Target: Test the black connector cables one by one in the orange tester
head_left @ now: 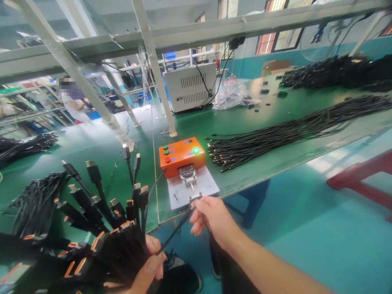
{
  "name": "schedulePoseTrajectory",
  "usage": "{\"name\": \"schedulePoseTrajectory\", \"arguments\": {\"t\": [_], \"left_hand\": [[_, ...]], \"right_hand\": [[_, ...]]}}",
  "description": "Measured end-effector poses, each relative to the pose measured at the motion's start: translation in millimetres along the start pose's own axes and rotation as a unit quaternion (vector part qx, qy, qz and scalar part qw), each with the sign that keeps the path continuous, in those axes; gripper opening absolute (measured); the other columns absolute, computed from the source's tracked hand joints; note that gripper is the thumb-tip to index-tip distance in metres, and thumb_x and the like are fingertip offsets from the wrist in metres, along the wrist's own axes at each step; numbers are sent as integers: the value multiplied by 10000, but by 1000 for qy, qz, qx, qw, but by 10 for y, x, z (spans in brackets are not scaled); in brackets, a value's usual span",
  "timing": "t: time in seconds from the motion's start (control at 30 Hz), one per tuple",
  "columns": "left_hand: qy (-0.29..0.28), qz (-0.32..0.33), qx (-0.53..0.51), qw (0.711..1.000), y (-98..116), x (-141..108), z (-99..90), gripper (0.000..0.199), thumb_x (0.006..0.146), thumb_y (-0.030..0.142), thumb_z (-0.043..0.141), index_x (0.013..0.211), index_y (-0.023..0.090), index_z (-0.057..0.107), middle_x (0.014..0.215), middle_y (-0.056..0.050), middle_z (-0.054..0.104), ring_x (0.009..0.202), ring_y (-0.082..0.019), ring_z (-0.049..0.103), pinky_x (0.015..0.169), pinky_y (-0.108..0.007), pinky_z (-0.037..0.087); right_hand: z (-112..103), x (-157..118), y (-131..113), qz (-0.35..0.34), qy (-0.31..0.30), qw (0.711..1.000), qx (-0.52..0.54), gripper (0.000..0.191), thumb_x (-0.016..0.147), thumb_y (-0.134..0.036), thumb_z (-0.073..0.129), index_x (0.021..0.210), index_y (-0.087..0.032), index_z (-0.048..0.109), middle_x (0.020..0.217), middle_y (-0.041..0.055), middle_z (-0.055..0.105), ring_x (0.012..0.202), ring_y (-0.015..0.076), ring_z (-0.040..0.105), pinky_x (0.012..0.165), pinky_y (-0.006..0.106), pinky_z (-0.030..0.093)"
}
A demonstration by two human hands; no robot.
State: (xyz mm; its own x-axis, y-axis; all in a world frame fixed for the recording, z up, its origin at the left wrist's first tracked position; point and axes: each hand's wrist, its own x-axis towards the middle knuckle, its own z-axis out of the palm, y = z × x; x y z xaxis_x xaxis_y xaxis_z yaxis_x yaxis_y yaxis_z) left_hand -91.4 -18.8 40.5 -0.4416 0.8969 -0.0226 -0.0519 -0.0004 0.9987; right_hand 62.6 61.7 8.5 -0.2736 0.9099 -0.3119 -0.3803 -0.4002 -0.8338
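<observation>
My left hand is closed around a thick bunch of black cables, whose orange-tipped metal connectors fan out at the lower left. One cable runs from that bunch to my right hand, which pinches its end at the front edge of a metal plate. Behind the plate stands an orange box with green and red buttons and a lit green lamp. A small round gauge and a metal fixture lie between the box and my fingers.
Bundled black cables stretch across the green table to the right. Another bundle lies at the left. Behind are a white vented box, a plastic bag and rack posts. A person is far left. A red stool is right.
</observation>
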Motion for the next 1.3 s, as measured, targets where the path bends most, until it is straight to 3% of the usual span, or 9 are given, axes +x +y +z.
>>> {"name": "schedulePoseTrajectory", "arguments": {"t": [0.6,0.8,0.9,0.97,1.03,1.1,1.17,1.23,1.3], "left_hand": [[6,6,-38,999,26,-68,57,329,569,321,772,824,213,594,660,3,621,401,-119,515,459,-309,445],[0,-3,-32,999,68,-85,65,240,604,315,747,781,204,629,662,-14,632,444,-142,544,477,-307,449],[-19,-9,-14,1000,114,-96,71,189,619,282,736,749,190,635,566,11,608,493,-144,562,530,-283,455],[-35,-12,-16,999,138,-99,68,157,628,255,726,739,198,630,585,29,609,503,-129,561,546,-268,456],[-53,-20,-22,998,144,-98,65,142,628,230,724,730,203,629,619,37,620,507,-125,561,553,-266,456],[-74,-38,-10,996,129,-101,74,125,633,221,721,724,193,641,590,26,630,528,-141,572,559,-267,446],[-90,-51,6,995,102,-109,98,111,637,218,720,714,173,654,530,10,633,531,-155,575,556,-263,430],[-93,-53,9,994,86,-114,125,106,633,210,724,703,160,663,534,-3,647,532,-167,582,562,-271,433],[-89,-46,-6,995,99,-108,127,104,646,228,718,706,156,672,629,-29,679,624,-203,614,635,-306,459]], "right_hand": [[9,-17,-18,7,11,1000,-15,191,786,-295,481,684,-137,519,456,-13,570,355,114,542,392,230,429],[-114,-167,113,62,-20,995,-78,205,791,-353,450,772,-167,532,550,-20,610,430,141,599,439,259,455],[-364,-252,201,40,-9,957,-286,249,754,-406,490,646,-196,570,505,-4,601,474,171,604,463,263,432],[-490,-303,166,-47,52,911,-407,209,706,-363,585,575,-201,588,562,54,623,624,221,623,551,286,436],[-483,-378,47,-140,99,879,-444,140,695,-324,631,677,-186,646,734,103,652,796,269,604,679,338,437],[-320,-483,-106,-191,63,892,-404,231,738,-353,610,915,-213,655,912,94,645,894,264,581,778,366,429],[-58,-587,-224,-183,-38,948,-258,297,784,-387,570,1051,-261,601,1005,55,630,943,229,575,823,342,437],[189,-654,-273,-162,-74,979,-98,213,803,-383,552,937,-236,627,968,50,637,916,220,582,761,321,468],[326,-671,-264,-134,-73,987,58,185,814,-366,541,791,-199,617,814,42,636,794,199,596,682,308,481]]}}
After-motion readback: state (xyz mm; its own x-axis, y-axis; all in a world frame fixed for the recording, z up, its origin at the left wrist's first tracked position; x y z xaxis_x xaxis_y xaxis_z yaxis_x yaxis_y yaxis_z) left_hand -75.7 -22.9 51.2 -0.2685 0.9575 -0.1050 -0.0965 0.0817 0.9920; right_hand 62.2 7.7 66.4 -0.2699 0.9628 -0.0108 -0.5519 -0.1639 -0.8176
